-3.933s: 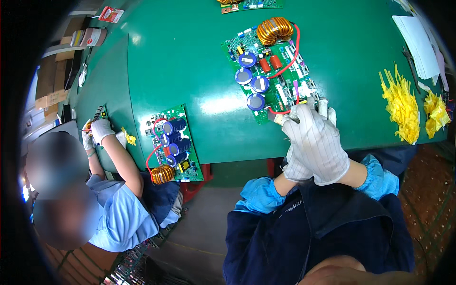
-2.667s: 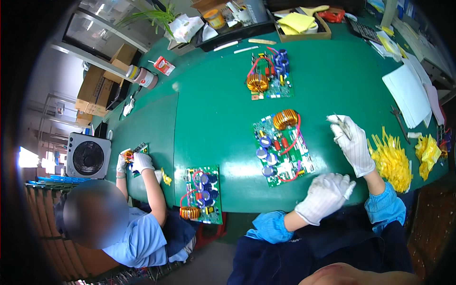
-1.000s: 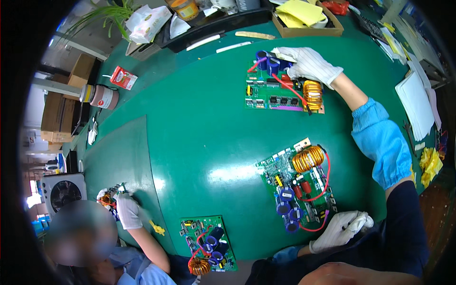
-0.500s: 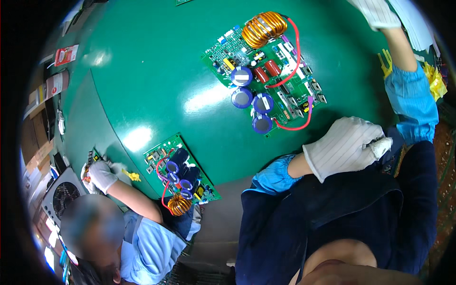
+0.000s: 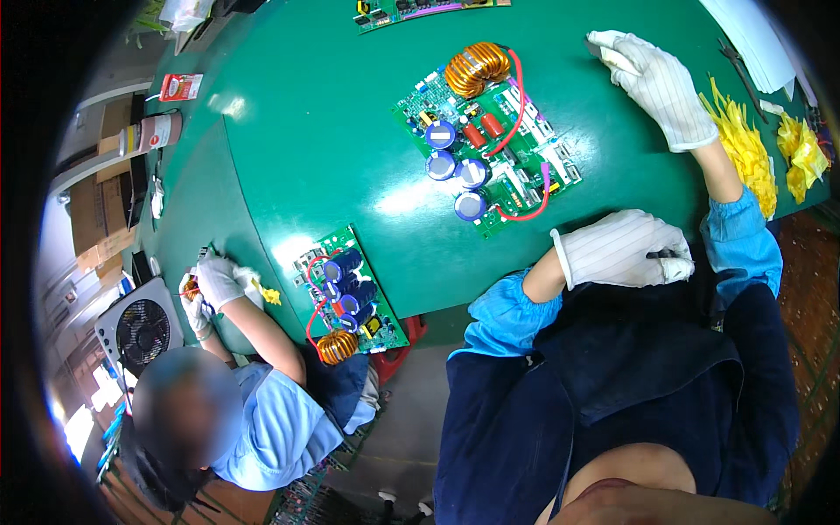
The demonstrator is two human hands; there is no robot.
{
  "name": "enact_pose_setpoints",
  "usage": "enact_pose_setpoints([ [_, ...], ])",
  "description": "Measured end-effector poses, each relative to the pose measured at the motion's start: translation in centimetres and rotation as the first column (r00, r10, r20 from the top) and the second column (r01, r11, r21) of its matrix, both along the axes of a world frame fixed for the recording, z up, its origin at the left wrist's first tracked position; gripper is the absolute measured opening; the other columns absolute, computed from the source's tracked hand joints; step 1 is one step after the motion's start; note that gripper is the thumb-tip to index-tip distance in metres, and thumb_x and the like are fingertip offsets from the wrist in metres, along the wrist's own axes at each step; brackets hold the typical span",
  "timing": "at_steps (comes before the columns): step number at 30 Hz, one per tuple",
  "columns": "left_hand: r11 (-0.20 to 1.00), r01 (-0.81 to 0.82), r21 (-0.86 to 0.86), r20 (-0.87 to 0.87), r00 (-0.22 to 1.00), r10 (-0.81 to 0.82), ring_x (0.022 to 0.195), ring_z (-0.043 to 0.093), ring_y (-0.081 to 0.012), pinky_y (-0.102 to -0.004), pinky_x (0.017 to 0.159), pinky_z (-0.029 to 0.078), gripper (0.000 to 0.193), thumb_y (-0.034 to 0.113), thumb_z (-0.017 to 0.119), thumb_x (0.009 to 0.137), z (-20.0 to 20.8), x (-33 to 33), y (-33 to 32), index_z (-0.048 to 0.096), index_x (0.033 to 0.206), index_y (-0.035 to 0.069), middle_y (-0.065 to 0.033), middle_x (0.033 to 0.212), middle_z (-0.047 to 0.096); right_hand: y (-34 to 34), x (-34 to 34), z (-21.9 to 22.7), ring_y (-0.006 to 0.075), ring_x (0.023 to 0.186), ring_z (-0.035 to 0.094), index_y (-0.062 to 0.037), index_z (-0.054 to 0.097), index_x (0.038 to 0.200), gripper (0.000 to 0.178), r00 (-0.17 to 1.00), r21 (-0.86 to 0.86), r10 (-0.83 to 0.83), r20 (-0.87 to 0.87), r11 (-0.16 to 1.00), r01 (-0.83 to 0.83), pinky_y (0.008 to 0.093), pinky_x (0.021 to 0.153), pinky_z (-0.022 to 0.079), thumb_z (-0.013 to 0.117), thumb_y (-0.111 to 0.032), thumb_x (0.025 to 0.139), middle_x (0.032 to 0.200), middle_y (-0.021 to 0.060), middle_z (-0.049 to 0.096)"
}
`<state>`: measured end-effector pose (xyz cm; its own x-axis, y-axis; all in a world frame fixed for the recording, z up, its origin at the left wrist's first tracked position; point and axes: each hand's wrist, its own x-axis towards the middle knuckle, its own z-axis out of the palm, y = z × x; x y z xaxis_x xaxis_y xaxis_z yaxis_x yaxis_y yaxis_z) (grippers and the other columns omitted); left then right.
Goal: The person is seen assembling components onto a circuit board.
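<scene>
My left hand (image 5: 623,248), in a white striped glove, is close to my body at the table's near edge. Its fingers are curled together at the tips, and whatever they may hold is hidden. My right hand (image 5: 654,89), gloved the same way, is over the table at the far right. Its thumb and fingers pinch a small greyish piece too small to name. Between the hands and to their left lies a green circuit board (image 5: 516,188) with a copper-wound toroid coil (image 5: 478,69), blue capacitors (image 5: 471,206) and red wires. Neither hand touches it.
Yellow strips (image 5: 744,157) and a yellow bundle (image 5: 801,157) lie at the right edge, near dark pliers (image 5: 742,72) and white sheets (image 5: 752,39). Another board (image 5: 429,10) is at the far edge. At left, a co-worker's gloved hands (image 5: 219,282) work beside another board (image 5: 350,297) and a fan (image 5: 144,328).
My right hand has come down and left from the upper right corner, its fingers now in full view. My left hand stays near my body, fingers still curled. The view has shifted slightly.
</scene>
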<state>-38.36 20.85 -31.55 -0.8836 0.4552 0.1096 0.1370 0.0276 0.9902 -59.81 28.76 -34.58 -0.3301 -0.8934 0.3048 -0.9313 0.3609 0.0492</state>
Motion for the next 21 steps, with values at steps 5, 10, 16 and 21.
enact_pose_setpoints([
  [5,0.999,0.024,-0.042,-0.003,1.000,-0.024,0.080,0.070,-0.0275,-0.0369,0.072,0.054,0.018,0.020,0.067,0.092,-0.2,-0.4,0.3,0.069,0.102,0.006,-0.0121,0.091,0.072,0.1,1.5,-0.2,0.0299,0.111,0.064,-0.0209,0.062,0.125,0.041,0.997,-0.049,0.076,0.011,0.996,-0.076,0.0360,0.087,0.057,0.060,-0.011,0.085,0.141,0.0024,0.056],
  [10,0.995,0.053,-0.081,0.039,0.998,-0.050,0.079,0.070,-0.0270,-0.0362,0.071,0.054,0.021,0.023,0.066,0.094,-0.6,-0.6,0.6,0.069,0.104,0.005,-0.0120,0.090,0.072,0.1,4.2,-0.4,0.0220,0.089,0.068,-0.0224,0.064,0.126,0.039,0.996,-0.122,-0.087,-0.007,0.989,0.086,0.0309,0.075,0.059,0.057,-0.014,0.089,0.137,0.0015,0.058],
  [16,0.996,0.035,-0.082,0.035,0.999,-0.033,0.087,0.069,-0.0300,-0.0383,0.077,0.054,0.029,0.031,0.064,0.097,-1.0,-0.9,0.6,0.068,0.108,0.004,-0.0144,0.096,0.071,0.6,3.7,-1.5,0.0226,0.090,0.067,-0.0167,0.060,0.130,0.043,0.996,-0.224,-0.084,0.036,0.971,0.090,0.0316,0.075,0.059,0.059,-0.015,0.088,0.135,0.0007,0.059],
  [21,0.987,-0.049,-0.151,0.046,0.997,0.057,0.088,0.066,-0.0295,-0.0380,0.081,0.052,0.031,0.031,0.062,0.098,-0.9,-1.2,0.8,0.066,0.108,0.002,-0.0151,0.098,0.071,0.7,3.8,-1.2,0.0238,0.089,0.066,-0.0176,0.060,0.130,0.043,0.993,-0.216,-0.087,0.079,0.971,0.102,0.0331,0.075,0.058,0.058,-0.015,0.086,0.135,0.0019,0.059],
])
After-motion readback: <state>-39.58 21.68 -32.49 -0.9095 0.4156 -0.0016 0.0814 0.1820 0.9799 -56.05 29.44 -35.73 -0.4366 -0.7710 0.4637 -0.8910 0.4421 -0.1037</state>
